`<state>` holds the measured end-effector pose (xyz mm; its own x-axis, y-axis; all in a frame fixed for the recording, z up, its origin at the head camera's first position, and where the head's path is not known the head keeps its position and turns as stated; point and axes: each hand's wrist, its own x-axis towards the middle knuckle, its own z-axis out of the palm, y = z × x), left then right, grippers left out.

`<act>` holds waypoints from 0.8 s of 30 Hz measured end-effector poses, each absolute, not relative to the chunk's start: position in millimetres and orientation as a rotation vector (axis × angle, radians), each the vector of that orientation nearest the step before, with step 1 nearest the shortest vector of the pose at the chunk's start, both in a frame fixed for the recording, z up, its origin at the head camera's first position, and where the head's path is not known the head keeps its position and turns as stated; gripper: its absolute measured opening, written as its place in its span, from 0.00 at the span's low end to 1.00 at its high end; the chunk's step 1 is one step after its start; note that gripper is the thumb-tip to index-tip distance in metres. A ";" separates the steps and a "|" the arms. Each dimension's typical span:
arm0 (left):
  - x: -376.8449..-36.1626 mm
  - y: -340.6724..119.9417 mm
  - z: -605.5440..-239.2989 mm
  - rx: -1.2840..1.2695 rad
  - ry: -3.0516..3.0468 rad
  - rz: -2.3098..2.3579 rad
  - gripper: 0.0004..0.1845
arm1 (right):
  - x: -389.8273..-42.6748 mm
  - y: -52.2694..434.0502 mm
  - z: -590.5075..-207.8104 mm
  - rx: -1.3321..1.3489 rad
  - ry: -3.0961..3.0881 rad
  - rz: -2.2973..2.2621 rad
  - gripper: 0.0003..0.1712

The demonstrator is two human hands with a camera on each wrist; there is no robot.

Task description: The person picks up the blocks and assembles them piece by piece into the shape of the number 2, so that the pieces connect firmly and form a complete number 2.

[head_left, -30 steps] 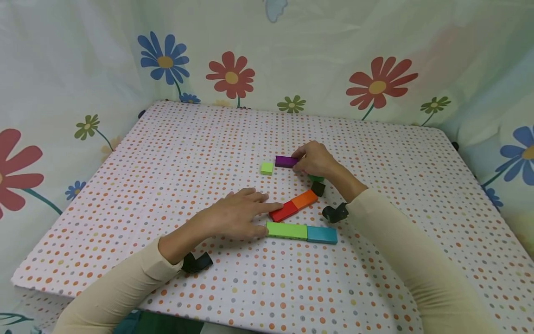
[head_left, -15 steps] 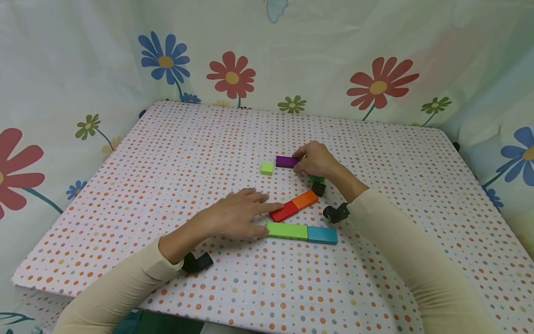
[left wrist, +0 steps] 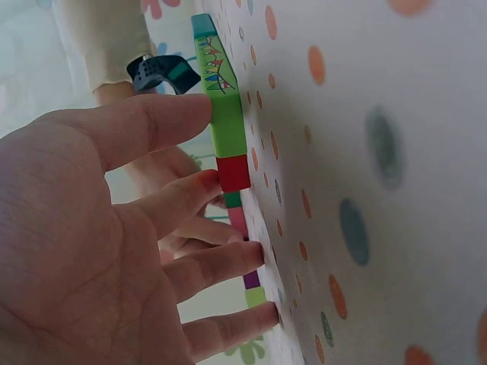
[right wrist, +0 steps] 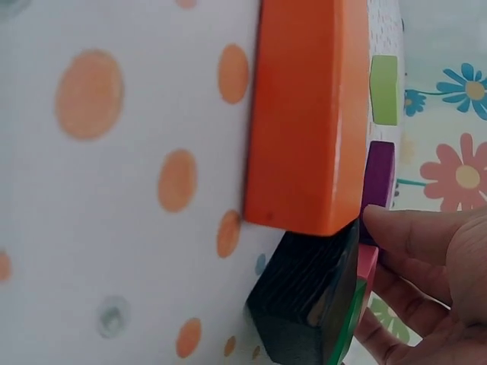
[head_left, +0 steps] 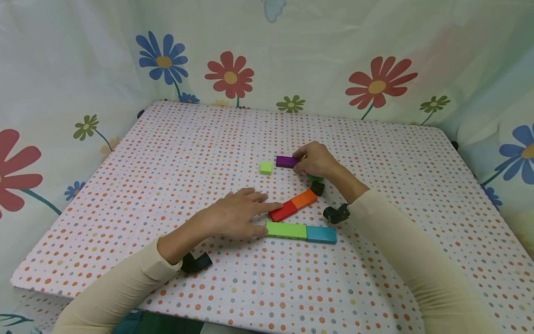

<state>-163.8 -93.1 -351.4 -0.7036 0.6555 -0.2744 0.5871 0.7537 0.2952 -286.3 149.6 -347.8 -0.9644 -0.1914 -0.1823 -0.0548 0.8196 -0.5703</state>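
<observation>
Spread across the middle of the dotted surface [head_left: 175,153]: a loose cluster of coloured blocks, partly covered by both hands. Under the right hand [head_left: 315,159], a green block [head_left: 315,178] nearly all hidden in the head view, and a pink block [right wrist: 367,266] seen only from the right wrist, wedged between the fingers and a black block [head_left: 318,188]. Pinched at its right end by those curled right fingers: the purple block [head_left: 286,161], lying flat near the far centre, well apart from the long pieces nearer the person. Flat and relaxed on the surface, the left hand [head_left: 233,215], fingers straight, gripping nothing; fingertips touching the end of the red block [head_left: 283,211] and the long green block [head_left: 286,230]. From the left wrist only: a printed pattern along the long green block's side. Joined end to end: red with orange block [head_left: 305,198], long green with blue block [head_left: 321,234]. Alone to the left of purple, a small lime block [head_left: 266,168].
</observation>
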 end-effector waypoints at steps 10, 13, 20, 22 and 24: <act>-162.4 -92.8 -349.4 0.959 2.591 0.270 0.34 | -285.1 150.8 -349.6 -0.183 2.773 -0.846 0.23; -162.6 -92.9 -349.9 0.951 2.589 0.272 0.34 | -285.2 150.8 -350.2 -0.191 2.776 -0.844 0.23; -163.0 -92.9 -350.4 0.955 2.589 0.264 0.34 | -284.4 151.8 -350.9 -0.210 2.783 -0.848 0.23; -163.0 -92.9 -350.5 0.956 2.591 0.269 0.34 | -284.0 152.0 -350.7 -0.207 2.783 -0.850 0.23; -163.2 -92.9 -350.6 0.955 2.590 0.270 0.34 | -283.5 152.1 -350.5 -0.203 2.786 -0.844 0.23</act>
